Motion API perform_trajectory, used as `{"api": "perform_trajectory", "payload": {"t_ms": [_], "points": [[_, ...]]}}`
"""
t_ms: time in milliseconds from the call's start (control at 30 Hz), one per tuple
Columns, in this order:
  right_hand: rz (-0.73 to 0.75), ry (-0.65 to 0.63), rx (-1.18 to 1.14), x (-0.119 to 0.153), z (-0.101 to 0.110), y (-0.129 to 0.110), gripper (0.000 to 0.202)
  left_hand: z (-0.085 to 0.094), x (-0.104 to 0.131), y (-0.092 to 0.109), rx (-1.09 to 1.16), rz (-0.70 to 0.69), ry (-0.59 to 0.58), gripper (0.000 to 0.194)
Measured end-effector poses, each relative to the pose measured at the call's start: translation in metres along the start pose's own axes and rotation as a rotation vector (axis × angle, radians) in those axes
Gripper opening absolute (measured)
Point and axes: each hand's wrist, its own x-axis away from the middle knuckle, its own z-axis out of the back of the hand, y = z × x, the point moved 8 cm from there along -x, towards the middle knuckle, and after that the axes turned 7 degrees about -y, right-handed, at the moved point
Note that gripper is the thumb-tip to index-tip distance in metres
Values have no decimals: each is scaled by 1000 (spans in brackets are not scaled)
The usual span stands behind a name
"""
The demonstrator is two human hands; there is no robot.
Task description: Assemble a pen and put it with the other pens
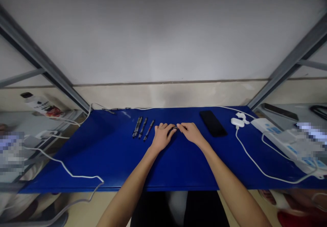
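pinching a dark pen (pixel 173 129) between both hands, left hand (pixel 161 136) fingers curled on it, right hand (pixel 192 132) fingers gripping its end, blue table (pixel 114 159)

held item: small dark thing (pixel 173 129), mostly covered by left hand (pixel 161 136) and right hand (pixel 192 133)
power strip (pixel 291 142): labels blurred
bottle (pixel 42 105): print unreadable

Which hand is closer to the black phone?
The right hand. It lies just left of the phone on the blue table, with a small gap between them. The left hand is farther left, beyond the right hand, nearer the pens.
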Motion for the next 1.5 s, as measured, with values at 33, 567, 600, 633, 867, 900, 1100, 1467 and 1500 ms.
{"api": "perform_trajectory", "payload": {"t_ms": [33,567,600,633,867,900,1100,1467,1500], "points": [[-14,6,5,-1,0,1,47,-1,0,0,-12,1,-8,32],[-45,-43,-492,0,-12,-3,32,22,2,-13,278,90,220,30],[-36,-56,-479,0,-15,-4,35,23,3,-14,371,90,237,28],[-22,-72,-468,-1,-19,-5,39,23,2,-14,468,86,246,27],[-33,-102,-570,-4,-22,4,26,13,-2,-20,916,111,303,27],[-52,-79,-614,-5,-18,8,27,13,-2,-24,933,144,310,29],[-143,241,-963,-1,13,36,28,-1,-9,-27,1009,175,99,38],[-202,139,-1174,-4,-12,13,63,-40,-4,10,975,101,-228,39],[-195,120,-1200,-3,-13,11,61,-40,-4,10,980,94,-226,39]]}}
